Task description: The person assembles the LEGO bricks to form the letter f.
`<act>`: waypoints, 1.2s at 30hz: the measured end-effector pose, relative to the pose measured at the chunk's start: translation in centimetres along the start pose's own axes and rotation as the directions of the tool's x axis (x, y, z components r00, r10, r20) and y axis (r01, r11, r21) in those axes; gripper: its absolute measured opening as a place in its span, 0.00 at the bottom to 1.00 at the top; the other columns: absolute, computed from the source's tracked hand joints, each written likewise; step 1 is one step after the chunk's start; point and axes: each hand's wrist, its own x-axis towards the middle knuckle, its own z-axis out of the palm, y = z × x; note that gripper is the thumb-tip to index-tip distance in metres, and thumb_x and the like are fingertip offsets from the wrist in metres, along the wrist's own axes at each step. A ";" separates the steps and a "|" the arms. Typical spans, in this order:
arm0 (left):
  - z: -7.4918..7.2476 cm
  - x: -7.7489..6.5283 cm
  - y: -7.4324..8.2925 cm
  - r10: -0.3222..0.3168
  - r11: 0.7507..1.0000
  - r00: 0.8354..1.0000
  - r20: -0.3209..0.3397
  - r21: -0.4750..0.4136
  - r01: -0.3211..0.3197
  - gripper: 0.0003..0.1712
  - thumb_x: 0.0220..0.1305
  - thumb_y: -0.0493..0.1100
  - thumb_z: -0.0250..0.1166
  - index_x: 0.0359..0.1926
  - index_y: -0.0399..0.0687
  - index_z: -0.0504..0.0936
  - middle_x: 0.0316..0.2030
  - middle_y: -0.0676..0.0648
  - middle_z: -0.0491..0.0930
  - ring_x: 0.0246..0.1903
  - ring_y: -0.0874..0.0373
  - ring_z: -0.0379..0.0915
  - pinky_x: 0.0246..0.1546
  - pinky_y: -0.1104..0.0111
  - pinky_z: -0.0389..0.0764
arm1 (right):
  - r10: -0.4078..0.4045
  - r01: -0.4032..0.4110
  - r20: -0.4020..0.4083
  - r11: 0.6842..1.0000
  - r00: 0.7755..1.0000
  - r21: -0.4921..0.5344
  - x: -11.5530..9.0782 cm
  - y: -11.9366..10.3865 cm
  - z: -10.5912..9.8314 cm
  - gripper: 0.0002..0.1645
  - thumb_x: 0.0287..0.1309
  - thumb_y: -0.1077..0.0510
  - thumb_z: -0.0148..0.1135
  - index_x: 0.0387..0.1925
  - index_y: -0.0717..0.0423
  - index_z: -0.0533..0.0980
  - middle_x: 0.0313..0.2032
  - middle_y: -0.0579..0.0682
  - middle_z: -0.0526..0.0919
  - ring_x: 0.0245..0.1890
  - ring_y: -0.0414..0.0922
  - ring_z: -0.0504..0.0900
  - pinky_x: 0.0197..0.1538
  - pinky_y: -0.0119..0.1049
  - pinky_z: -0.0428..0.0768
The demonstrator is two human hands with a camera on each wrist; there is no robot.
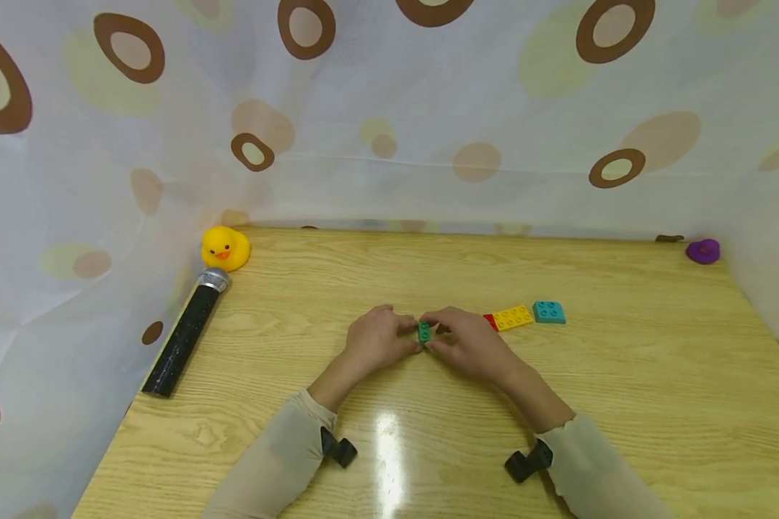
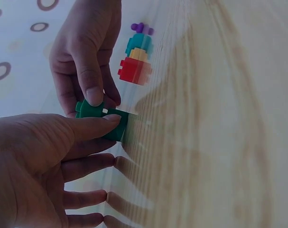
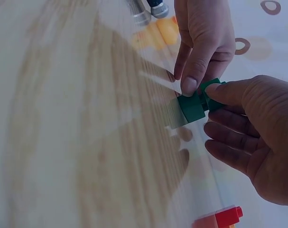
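Near the middle of the table, two green toy building bricks are between my hands. My left hand [image 1: 379, 337] pinches the lower green brick [image 3: 193, 110] between thumb and fingers, close against the tabletop. With thumb and fingertips, my right hand [image 1: 465, 340] holds the upper green brick [image 2: 88, 109]. The upper brick sits over the lower one, slightly tilted, and a small gap shows between them. To the right of my right hand lie a red brick [image 1: 490, 321], a yellow brick [image 1: 513, 318] beside it, and a teal brick [image 1: 549, 313].
A yellow rubber duck [image 1: 224, 249] sits at the back left of the wooden table [image 1: 656, 375]. Beside it, a black microphone [image 1: 188, 335] lies along the left edge. A small purple toy [image 1: 704, 251] is in the back right corner. Patterned sheeting [image 1: 389, 194] surrounds the table.
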 end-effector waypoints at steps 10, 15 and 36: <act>-0.3 0.0 0.0 -0.004 1.000 1.000 -0.006 0.004 0.004 0.26 0.59 0.58 0.74 0.59 0.66 0.85 0.58 0.55 0.84 0.69 0.47 0.70 0.58 0.43 0.77 | -0.009 0.009 -0.026 1.000 1.000 -0.023 0.3 -0.2 0.0 0.20 0.64 0.56 0.69 0.57 0.54 0.80 0.51 0.51 0.86 0.47 0.47 0.85 0.51 0.45 0.84; -0.5 0.1 0.0 0.003 1.000 1.000 -0.012 0.020 -0.002 0.25 0.59 0.59 0.73 0.59 0.66 0.85 0.58 0.54 0.84 0.69 0.47 0.71 0.56 0.43 0.78 | -0.006 0.005 -0.034 1.000 0.999 -0.029 0.4 -0.3 -0.1 0.20 0.64 0.56 0.69 0.57 0.54 0.81 0.50 0.51 0.87 0.46 0.47 0.85 0.50 0.45 0.84; -0.2 0.1 0.0 0.004 1.000 1.000 0.012 0.020 -0.005 0.25 0.60 0.59 0.73 0.59 0.66 0.85 0.58 0.58 0.84 0.70 0.48 0.70 0.57 0.44 0.78 | 0.042 -0.042 0.001 0.999 0.999 -0.021 0.2 -0.6 -0.1 0.21 0.64 0.56 0.69 0.57 0.56 0.80 0.49 0.52 0.86 0.45 0.47 0.85 0.50 0.45 0.84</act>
